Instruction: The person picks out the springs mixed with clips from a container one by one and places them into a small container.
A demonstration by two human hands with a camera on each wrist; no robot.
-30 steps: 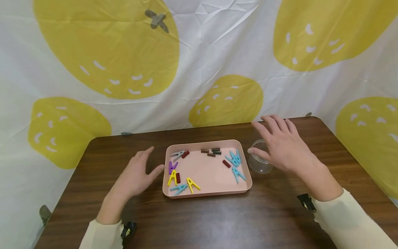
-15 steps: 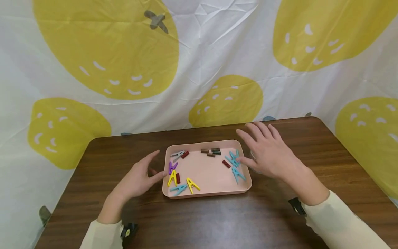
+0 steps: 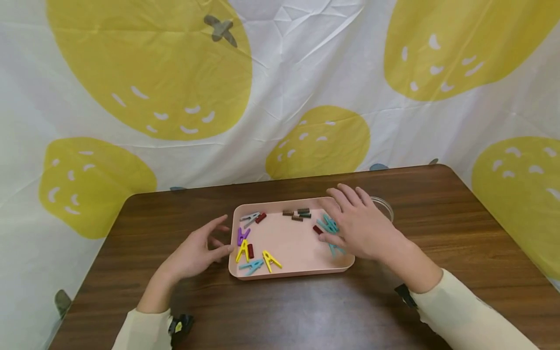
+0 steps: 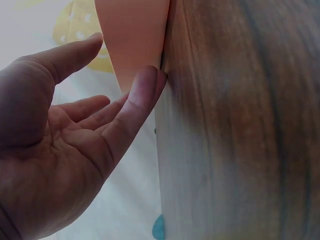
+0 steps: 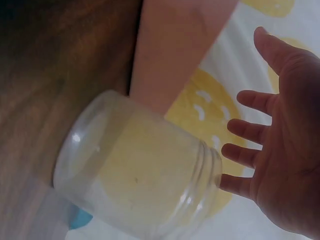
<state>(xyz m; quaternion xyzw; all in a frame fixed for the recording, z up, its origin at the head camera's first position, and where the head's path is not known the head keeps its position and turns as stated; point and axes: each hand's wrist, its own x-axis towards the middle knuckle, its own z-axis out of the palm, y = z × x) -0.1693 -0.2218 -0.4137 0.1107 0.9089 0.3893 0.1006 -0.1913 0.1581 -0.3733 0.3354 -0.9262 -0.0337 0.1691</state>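
A pink tray (image 3: 288, 245) holds plastic clothespins in several colours. Purple (image 3: 243, 236), yellow (image 3: 271, 261) and grey (image 3: 249, 217) clothespins lie along its left side, light blue clothespins (image 3: 328, 223) mostly at the right. Small dark coil springs (image 3: 297, 218) lie near the back wall, and several dark red pieces (image 3: 261, 217) are scattered about. My left hand (image 3: 197, 253) is beside the tray's left rim, fingers loosely bent around nothing; contact with the rim is unclear. Over the tray's right side hovers my right hand (image 3: 365, 226), fingers spread, holding nothing and partly hiding the blue clothespins.
A clear jar (image 5: 145, 165) without a lid stands just right of the tray, mostly hidden behind my right hand in the head view. Wooden tabletop (image 3: 297, 311) surrounds the tray. A lemon-patterned cloth (image 3: 197, 160) hangs behind the table.
My right hand has moved left and nearer to me, from above the jar to over the tray's right side. My left hand has shifted slightly right toward the rim. The tray's contents look unmoved.
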